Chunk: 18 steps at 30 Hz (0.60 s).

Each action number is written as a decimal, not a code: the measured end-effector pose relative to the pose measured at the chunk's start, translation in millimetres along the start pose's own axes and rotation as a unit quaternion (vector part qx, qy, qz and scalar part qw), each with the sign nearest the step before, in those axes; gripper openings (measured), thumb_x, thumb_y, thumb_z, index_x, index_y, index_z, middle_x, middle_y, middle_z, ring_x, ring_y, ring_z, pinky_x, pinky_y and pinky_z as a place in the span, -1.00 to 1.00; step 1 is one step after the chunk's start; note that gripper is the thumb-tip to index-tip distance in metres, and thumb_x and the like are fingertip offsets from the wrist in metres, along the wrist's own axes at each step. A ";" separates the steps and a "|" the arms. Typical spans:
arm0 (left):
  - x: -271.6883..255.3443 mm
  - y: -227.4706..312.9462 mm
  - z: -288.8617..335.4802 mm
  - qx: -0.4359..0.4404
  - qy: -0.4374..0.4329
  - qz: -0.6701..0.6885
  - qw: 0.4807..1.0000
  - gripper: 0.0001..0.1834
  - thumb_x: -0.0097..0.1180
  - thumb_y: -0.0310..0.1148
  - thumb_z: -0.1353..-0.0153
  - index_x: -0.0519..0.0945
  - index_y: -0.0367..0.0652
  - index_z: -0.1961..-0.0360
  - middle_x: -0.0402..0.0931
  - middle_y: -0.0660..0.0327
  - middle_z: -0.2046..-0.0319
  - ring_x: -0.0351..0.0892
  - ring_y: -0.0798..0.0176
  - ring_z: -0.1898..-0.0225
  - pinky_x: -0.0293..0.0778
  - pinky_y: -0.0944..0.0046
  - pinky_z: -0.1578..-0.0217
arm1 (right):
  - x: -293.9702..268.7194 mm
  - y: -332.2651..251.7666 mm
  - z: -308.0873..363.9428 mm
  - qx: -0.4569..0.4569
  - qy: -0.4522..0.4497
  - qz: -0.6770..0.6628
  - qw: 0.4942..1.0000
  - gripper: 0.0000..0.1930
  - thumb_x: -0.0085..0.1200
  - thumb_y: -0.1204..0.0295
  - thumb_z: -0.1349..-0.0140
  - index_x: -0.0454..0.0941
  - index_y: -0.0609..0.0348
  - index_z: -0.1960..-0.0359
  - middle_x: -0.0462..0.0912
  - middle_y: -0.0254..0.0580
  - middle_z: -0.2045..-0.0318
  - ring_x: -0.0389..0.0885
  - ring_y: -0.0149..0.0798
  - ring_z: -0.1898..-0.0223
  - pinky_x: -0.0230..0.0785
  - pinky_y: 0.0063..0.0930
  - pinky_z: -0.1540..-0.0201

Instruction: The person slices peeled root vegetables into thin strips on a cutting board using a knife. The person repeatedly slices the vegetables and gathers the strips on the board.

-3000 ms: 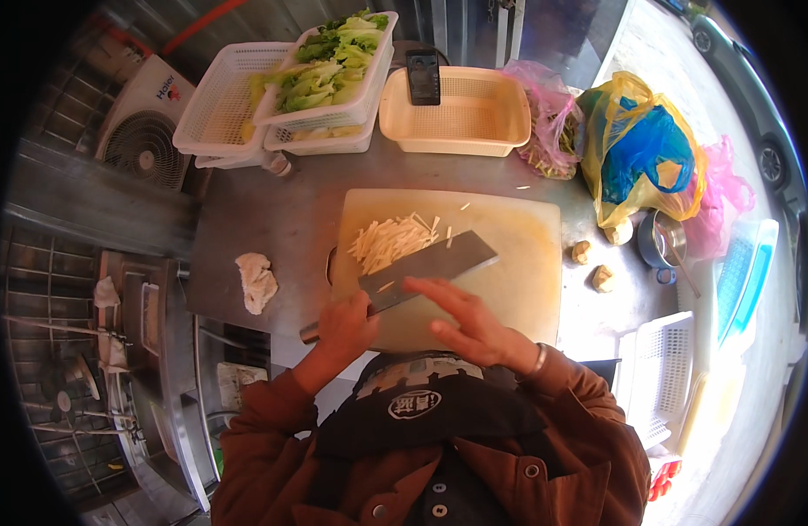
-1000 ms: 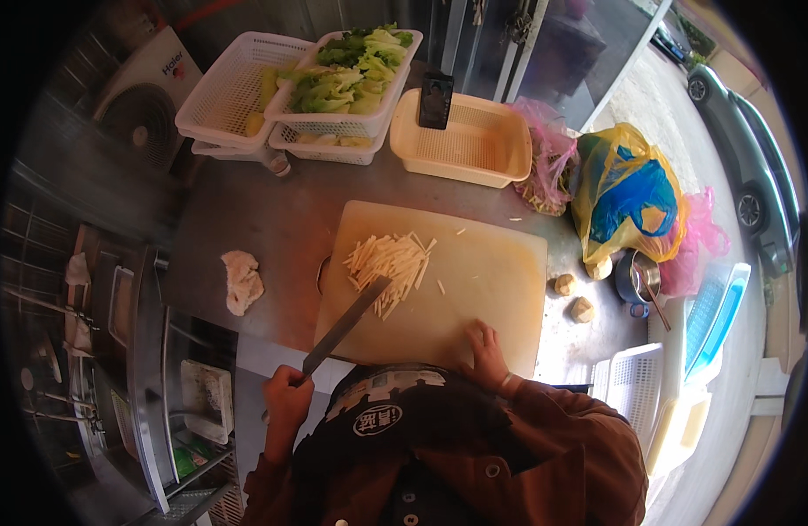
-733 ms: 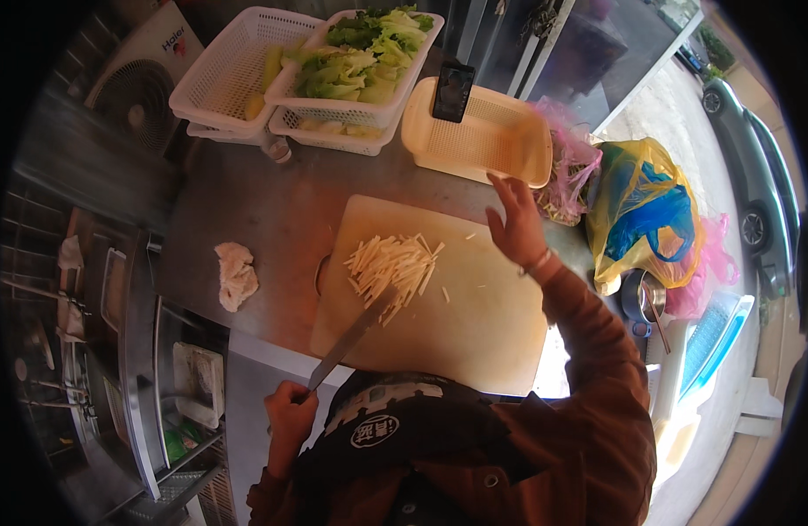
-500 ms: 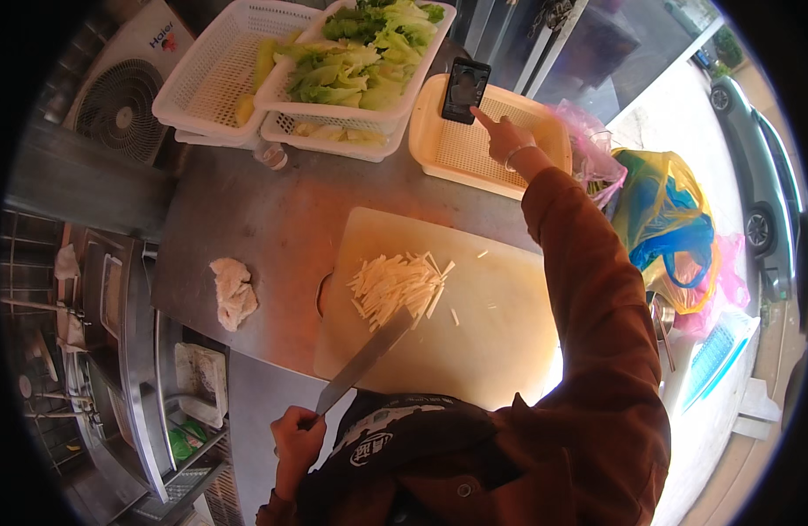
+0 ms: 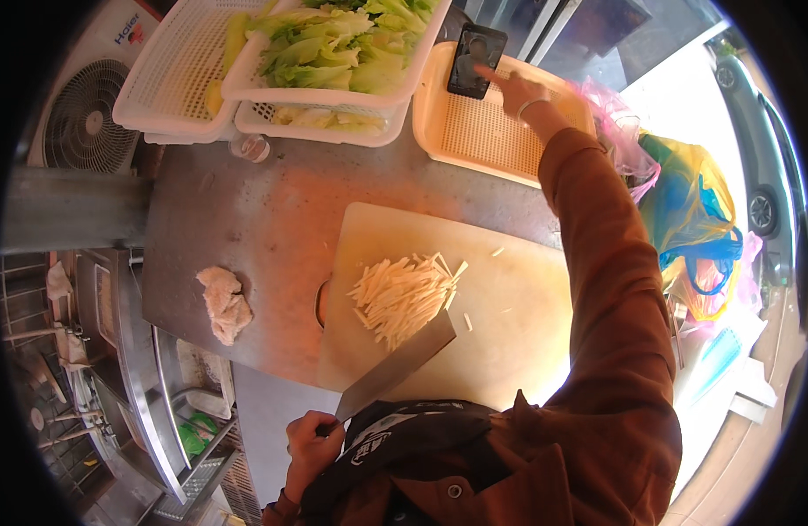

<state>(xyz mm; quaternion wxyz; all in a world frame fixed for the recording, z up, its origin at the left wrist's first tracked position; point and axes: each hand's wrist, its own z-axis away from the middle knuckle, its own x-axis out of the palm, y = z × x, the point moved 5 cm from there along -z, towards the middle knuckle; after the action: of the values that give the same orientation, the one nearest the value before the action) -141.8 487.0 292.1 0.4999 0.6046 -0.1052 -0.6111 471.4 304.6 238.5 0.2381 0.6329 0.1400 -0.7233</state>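
My left hand (image 5: 314, 447) is closed round the handle of a kitchen knife (image 5: 402, 361), low beside my apron. Its broad blade slants up over a pale cutting board (image 5: 518, 351), with the tip just below a heap of thin pale vegetable strips (image 5: 404, 296). My right hand (image 5: 521, 95) reaches far forward with the index finger stretched out over the screen of a black phone (image 5: 467, 77). That fingertip is blurred, so I cannot tell whether it touches the glass. The phone leans in a cream perforated basket (image 5: 432, 136).
White baskets (image 5: 171, 96) stand at the back left, one full of leafy lettuce (image 5: 334, 53). A crumpled cloth (image 5: 224, 305) and a small jar (image 5: 250, 147) lie on the metal table (image 5: 281, 193). Coloured plastic bags (image 5: 689, 202) bulge at the right edge.
My right finger has gone from the phone's lower edge to over its screen. The knife tip has shifted right, off the edge of the strips. The whole view has also moved a little.
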 end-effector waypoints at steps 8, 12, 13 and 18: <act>1.8 17.6 -14.2 0.047 -0.029 -0.026 0.998 -0.84 0.32 -0.50 0.05 0.53 -0.20 0.52 0.54 0.07 0.67 0.59 0.08 0.63 0.47 0.24 0.55 | -123.6 33.5 64.5 0.021 0.406 -0.172 0.897 -0.20 0.03 0.56 -0.05 0.02 0.05 -0.39 0.53 0.32 0.17 0.58 0.25 0.20 0.46 0.04 0.13; 23.8 34.7 -33.5 0.083 -0.095 -0.021 0.992 -0.81 0.33 -0.47 0.03 0.51 -0.26 0.53 0.53 0.14 0.68 0.51 0.36 0.65 0.40 0.34 0.57 | -164.8 17.3 136.7 0.026 0.418 -0.244 0.875 -0.27 0.00 0.60 -0.05 0.10 0.19 -0.33 0.56 0.22 0.37 0.57 0.20 0.33 0.47 -0.01 0.21; 35.4 38.1 -37.4 0.092 -0.117 -0.018 0.989 -0.81 0.31 -0.47 0.02 0.51 -0.26 0.54 0.53 0.13 0.68 0.50 0.37 0.64 0.40 0.34 0.57 | -172.7 9.9 159.6 -0.018 0.448 -0.253 0.857 -0.27 0.02 0.59 -0.06 0.10 0.21 -0.33 0.56 0.17 0.39 0.56 0.14 0.38 0.48 -0.06 0.24; 110.0 32.3 -55.1 0.073 -0.235 0.032 0.969 -0.82 0.22 -0.45 -0.06 0.44 -0.25 0.47 0.49 0.19 0.64 0.47 0.39 0.61 0.38 0.34 0.57 | -153.7 -9.6 263.4 -0.015 0.470 -0.299 0.830 -0.32 0.14 0.44 -0.21 0.14 -0.05 -0.36 0.62 -0.06 0.27 0.68 -0.17 0.34 0.51 -0.38 0.31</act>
<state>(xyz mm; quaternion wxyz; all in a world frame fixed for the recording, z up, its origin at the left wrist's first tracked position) -54.2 416.6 232.5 0.4349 0.4754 -0.2826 -0.7106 255.9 205.8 430.5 -0.0754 0.8201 0.4285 -0.3717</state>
